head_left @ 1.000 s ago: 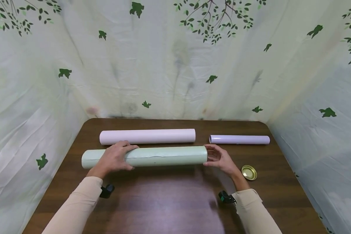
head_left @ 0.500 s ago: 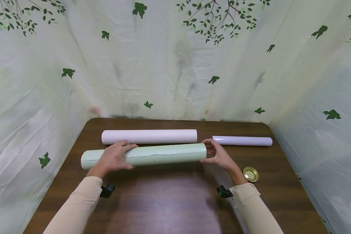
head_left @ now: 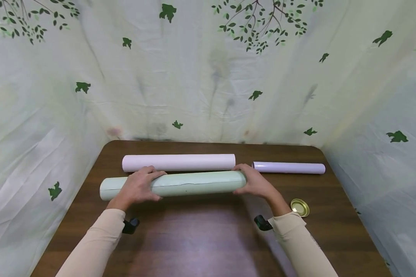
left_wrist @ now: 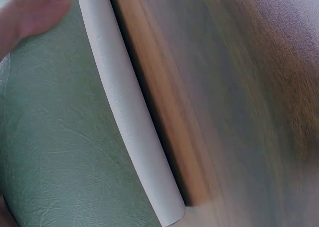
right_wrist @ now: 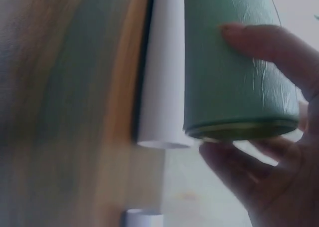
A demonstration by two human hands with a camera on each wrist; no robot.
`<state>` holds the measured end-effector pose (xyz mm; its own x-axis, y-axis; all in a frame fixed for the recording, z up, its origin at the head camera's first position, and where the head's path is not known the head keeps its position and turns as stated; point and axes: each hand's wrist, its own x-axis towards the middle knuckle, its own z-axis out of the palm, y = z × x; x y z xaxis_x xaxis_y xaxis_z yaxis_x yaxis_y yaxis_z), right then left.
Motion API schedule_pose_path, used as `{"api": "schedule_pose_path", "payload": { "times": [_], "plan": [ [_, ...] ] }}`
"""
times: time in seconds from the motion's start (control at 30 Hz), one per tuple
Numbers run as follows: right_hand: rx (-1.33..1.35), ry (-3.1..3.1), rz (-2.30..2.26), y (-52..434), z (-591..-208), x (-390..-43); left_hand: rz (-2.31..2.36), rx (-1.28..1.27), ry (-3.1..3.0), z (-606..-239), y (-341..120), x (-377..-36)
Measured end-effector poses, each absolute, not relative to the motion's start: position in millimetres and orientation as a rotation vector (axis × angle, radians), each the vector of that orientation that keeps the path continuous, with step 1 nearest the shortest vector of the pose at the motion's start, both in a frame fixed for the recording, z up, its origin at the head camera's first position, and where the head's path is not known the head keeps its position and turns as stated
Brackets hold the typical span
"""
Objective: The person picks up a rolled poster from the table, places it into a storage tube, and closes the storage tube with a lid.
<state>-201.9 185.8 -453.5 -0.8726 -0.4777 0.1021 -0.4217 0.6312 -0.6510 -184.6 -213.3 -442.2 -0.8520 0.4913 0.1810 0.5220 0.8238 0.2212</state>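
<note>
A long pale green tube (head_left: pixel 197 183) with a lengthwise seam lies across my front, held in both hands. My left hand (head_left: pixel 140 186) grips it left of its middle, fingers over the far side and thumb along the near side. At its right end, my right hand (head_left: pixel 254 182) grips it. In the right wrist view the thumb presses the wrinkled green tube (right_wrist: pixel 229 77) and the other fingers reach around its end rim, where a yellowish face shows. The left wrist view has the left thumb (left_wrist: pixel 37 15) on the green tube (left_wrist: pixel 65 122).
Behind the green tube lies a longer white tube (head_left: pixel 180 162). A thinner, shiny white tube (head_left: pixel 289 167) lies at the back right. A round gold lid (head_left: pixel 299 207) rests beside the right forearm. Leaf-printed cloth (head_left: pixel 208 77) surrounds the brown table (head_left: pixel 194 246).
My right hand has moved left from beyond the tube's right end to close around it. The right end has risen a little. My left hand keeps its grip.
</note>
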Motion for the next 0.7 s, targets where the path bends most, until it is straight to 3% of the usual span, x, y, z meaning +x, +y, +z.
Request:
{"api": "schedule_pose_path", "payload": {
  "times": [0.5, 0.7],
  "plan": [
    [-0.851, 2.995, -0.563, 159, -442, -195, -0.386, -0.840, -2.876, -442, -206, -191],
    [-0.846, 3.019, -0.568, 154, -440, -195, -0.375, -0.832, -2.847, -442, -206, -191]
  ]
}}
